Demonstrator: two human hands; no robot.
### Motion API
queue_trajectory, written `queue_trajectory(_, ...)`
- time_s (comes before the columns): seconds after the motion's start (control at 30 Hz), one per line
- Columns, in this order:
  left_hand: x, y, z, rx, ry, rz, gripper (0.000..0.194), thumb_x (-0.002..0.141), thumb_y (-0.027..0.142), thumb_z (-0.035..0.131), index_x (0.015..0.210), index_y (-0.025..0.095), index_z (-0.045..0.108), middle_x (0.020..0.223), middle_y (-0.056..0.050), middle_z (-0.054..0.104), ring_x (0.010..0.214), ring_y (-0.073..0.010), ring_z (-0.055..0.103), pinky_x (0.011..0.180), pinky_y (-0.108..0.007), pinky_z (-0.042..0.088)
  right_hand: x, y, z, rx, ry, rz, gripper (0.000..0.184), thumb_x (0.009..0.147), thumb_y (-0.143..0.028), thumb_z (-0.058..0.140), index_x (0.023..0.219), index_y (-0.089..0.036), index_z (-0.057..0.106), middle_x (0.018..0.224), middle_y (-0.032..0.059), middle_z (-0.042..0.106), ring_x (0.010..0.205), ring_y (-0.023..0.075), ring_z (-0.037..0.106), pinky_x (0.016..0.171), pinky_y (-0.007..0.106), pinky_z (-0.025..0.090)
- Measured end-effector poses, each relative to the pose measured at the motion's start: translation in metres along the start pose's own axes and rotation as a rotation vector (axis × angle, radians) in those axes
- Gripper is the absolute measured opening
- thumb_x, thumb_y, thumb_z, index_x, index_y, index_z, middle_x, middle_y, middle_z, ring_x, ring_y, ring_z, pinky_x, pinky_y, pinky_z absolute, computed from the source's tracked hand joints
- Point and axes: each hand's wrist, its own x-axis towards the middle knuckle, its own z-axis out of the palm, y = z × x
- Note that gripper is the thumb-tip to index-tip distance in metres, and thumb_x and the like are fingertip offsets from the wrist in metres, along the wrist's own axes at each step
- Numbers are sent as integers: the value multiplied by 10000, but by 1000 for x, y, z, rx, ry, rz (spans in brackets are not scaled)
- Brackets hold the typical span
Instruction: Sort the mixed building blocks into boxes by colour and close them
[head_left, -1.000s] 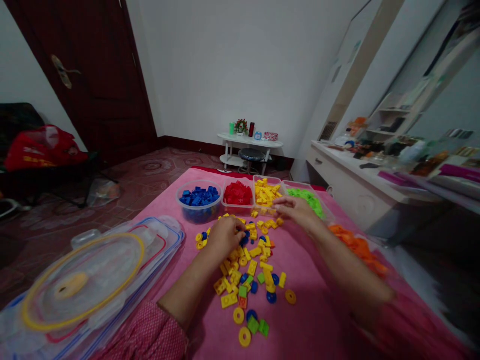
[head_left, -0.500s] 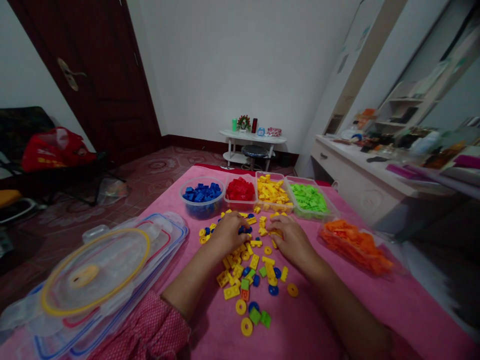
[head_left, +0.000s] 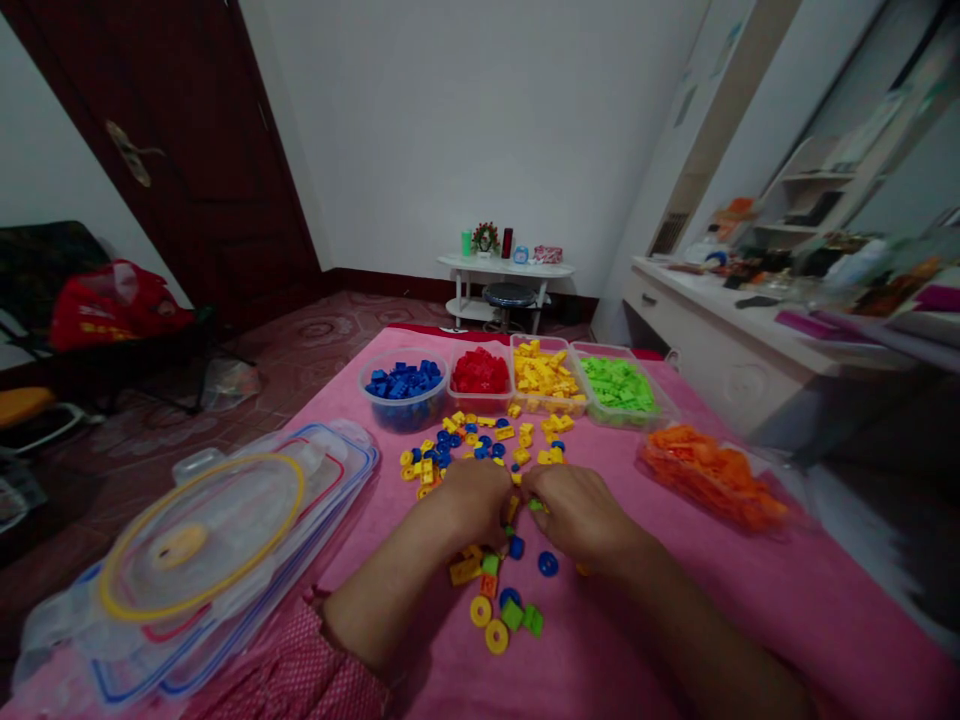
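Loose plastic bricks (head_left: pixel 480 445), mostly yellow with some blue, green and orange, lie scattered on a pink cloth (head_left: pixel 675 620). Both hands rest on the middle of this pile, side by side, fingers curled down. My left hand (head_left: pixel 471 500) covers yellow pieces; what its fingers pinch is hidden. My right hand (head_left: pixel 574 512) touches it, and a small green piece shows at its fingertips. Yellow rings and green pieces (head_left: pixel 504 620) lie just in front of my wrists.
Behind the pile stand a round tub of blue bricks (head_left: pixel 405 385), then tubs of red (head_left: pixel 480 372), yellow (head_left: pixel 546 372) and green (head_left: pixel 619 385). An orange-filled tub (head_left: pixel 709 478) sits right. Stacked clear lids (head_left: pixel 202 540) lie left. A white desk (head_left: pixel 720 340) stands at right.
Both hands have drawn back toward me from the far part of the pile; the right hand left the yellow tub's edge. They now meet at the pile's middle.
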Motion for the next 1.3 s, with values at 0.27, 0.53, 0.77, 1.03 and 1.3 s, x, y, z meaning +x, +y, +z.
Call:
queue_trajectory(0.27,0,-2,4,-23,8,45,304,572,402,735,809,213,754,805,-90,721,752,-253,662,617,-287,484,-58,-34,-21,218,-291,-351,301,698,-163,543,926,-284,699,876,-6,705,744,145,607,616,227,350)
queue_trajectory(0.53,6,-18,11,-232,21,143,255,608,295,742,862,316,754,807,18,744,708,-157,649,543,-196,383,-45,-38,5,365,-332,-469,425,651,-120,564,1016,-286,704,926,-28,722,812,142,623,667,200,390)
queue_trajectory(0.77,6,-16,11,-225,79,123,218,652,311,714,865,341,749,821,28,743,731,-157,646,548,-197,372,-19,12,-23,49,-161,-88,409,692,-129,535,1014,-309,711,968,30,725,867,207,636,666,260,367)
queue_trajectory(1.03,6,-7,14,-165,98,93,207,622,392,724,801,293,751,778,-8,735,733,-207,656,577,-239,414,-19,29,-29,96,-75,-9,217,728,-156,543,857,-223,704,843,35,695,743,150,594,577,230,302)
queue_trajectory(1.3,5,-5,13,-119,90,121,141,618,292,702,744,267,759,722,-33,717,700,-211,645,595,-257,444,-16,6,-17,-45,-232,-1,246,704,-114,588,902,-206,701,928,81,712,886,232,631,632,260,340)
